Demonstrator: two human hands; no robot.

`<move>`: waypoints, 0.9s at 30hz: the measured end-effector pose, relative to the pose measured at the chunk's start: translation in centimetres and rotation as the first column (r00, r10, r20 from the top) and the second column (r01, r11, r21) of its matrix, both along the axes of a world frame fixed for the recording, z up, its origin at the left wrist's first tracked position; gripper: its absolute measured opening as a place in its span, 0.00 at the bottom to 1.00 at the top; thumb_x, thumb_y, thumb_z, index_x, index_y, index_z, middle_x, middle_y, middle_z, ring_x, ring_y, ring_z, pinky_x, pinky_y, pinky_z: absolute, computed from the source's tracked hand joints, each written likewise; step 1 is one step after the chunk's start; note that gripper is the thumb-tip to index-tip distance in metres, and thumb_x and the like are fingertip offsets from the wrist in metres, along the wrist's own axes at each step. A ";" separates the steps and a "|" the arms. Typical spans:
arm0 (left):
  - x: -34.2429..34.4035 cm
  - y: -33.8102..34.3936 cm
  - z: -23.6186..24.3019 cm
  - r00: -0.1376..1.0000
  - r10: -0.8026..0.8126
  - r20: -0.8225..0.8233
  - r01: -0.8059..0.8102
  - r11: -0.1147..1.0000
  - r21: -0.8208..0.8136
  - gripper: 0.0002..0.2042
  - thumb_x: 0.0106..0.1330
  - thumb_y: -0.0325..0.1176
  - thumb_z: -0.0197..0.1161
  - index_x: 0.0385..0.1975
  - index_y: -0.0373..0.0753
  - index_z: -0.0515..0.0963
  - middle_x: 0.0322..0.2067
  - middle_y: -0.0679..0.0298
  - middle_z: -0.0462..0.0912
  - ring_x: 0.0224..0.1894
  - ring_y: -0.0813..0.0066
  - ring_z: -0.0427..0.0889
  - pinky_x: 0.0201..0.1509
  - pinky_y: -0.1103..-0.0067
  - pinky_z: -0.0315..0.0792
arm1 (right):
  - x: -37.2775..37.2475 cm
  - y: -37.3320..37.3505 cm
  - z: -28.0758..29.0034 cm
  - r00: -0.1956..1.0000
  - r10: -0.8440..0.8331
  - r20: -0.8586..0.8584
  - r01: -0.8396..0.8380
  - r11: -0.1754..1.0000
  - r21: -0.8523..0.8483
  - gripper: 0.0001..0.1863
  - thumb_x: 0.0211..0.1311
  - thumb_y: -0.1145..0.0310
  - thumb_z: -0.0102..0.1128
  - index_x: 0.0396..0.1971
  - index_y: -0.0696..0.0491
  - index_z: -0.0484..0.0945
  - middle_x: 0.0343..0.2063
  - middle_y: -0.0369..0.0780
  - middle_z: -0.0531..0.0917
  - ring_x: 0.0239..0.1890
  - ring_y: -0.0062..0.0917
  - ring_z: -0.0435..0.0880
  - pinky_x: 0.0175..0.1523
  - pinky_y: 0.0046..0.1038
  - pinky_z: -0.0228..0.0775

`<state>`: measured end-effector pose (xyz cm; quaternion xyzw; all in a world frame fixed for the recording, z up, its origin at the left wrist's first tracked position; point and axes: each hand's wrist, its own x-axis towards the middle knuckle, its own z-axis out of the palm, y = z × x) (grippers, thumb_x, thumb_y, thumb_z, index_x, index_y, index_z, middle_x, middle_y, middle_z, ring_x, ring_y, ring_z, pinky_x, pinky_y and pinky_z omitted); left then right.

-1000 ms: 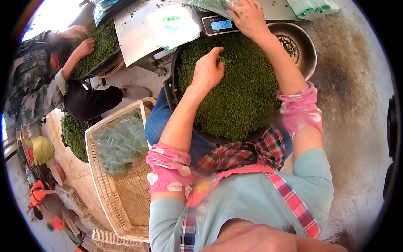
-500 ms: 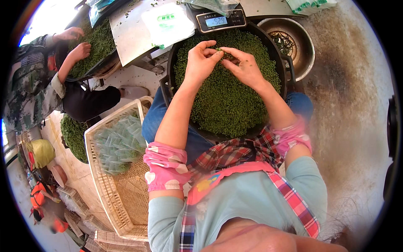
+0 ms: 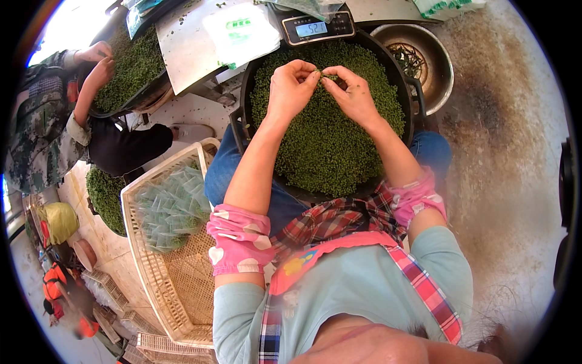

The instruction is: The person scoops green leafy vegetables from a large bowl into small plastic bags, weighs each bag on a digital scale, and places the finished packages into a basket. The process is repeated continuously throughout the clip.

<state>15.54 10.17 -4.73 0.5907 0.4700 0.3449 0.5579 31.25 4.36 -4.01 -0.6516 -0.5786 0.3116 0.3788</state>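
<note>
A wide black two-handled tub (image 3: 418, 97) rests on my lap, heaped with small green peppercorns (image 3: 330, 142). Above the far part of the heap, both my hands are raised and almost meet at the fingertips. My left hand (image 3: 292, 91) pinches thumb against fingers, close to a small green peppercorn sprig (image 3: 320, 73). Opposite it, my right hand (image 3: 351, 94) is closed in a pinch on the sprig, which is mostly hidden by the fingertips. Just beyond the tub stands a black digital scale (image 3: 318, 27) with a lit display and a clear bag on top.
Flat plastic bags (image 3: 242, 36) lie on the white table (image 3: 185, 57). A metal basin (image 3: 441, 70) stands right of the tub. On my left, a cream plastic basket (image 3: 170, 303) holds filled clear bags (image 3: 173, 209). Further left, a co-worker's hands (image 3: 100, 64) work over another tub of peppercorns (image 3: 133, 73).
My right hand has shifted slightly left, with its fingers drawn closer into a pinch. The left hand stays nearly in place. The co-worker's hands have come together, and the scale's reading has changed.
</note>
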 end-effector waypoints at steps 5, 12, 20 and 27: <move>0.1 -0.9 0.8 0.959 0.049 -0.278 0.036 0.955 0.295 0.09 0.59 0.29 0.66 0.37 0.34 0.80 0.24 0.60 0.82 0.25 0.72 0.82 0.32 0.76 0.75 | 1.0 0.4 -1.0 0.994 -0.024 0.110 0.010 0.992 0.124 0.09 0.62 0.67 0.61 0.39 0.55 0.79 0.32 0.38 0.83 0.29 0.26 0.81 0.36 0.27 0.73; 0.1 -0.9 0.5 0.948 0.029 -0.316 0.064 0.958 0.280 0.08 0.57 0.29 0.65 0.35 0.35 0.80 0.23 0.61 0.81 0.24 0.71 0.80 0.33 0.75 0.74 | 2.9 5.9 3.5 0.887 -0.224 0.405 -0.099 0.762 0.640 0.07 0.63 0.68 0.60 0.39 0.51 0.80 0.42 0.37 0.81 0.44 0.31 0.80 0.50 0.33 0.68; 0.1 -0.4 0.9 0.992 0.045 -0.116 -0.028 0.989 0.142 0.07 0.56 0.26 0.67 0.32 0.32 0.78 0.22 0.66 0.80 0.25 0.82 0.76 0.31 0.81 0.72 | 4.0 8.2 4.8 0.720 -0.377 0.583 -0.225 0.668 0.709 0.14 0.65 0.65 0.59 0.49 0.50 0.80 0.50 0.39 0.79 0.49 0.31 0.79 0.60 0.34 0.64; 0.3 -0.4 0.6 0.999 0.026 0.048 -0.029 0.998 0.061 0.06 0.57 0.27 0.65 0.31 0.32 0.79 0.22 0.64 0.80 0.25 0.79 0.77 0.31 0.79 0.72 | 0.2 0.7 0.2 0.916 0.116 -0.385 -0.122 0.993 0.009 0.14 0.68 0.68 0.58 0.48 0.60 0.78 0.38 0.37 0.83 0.37 0.17 0.82 0.43 0.21 0.76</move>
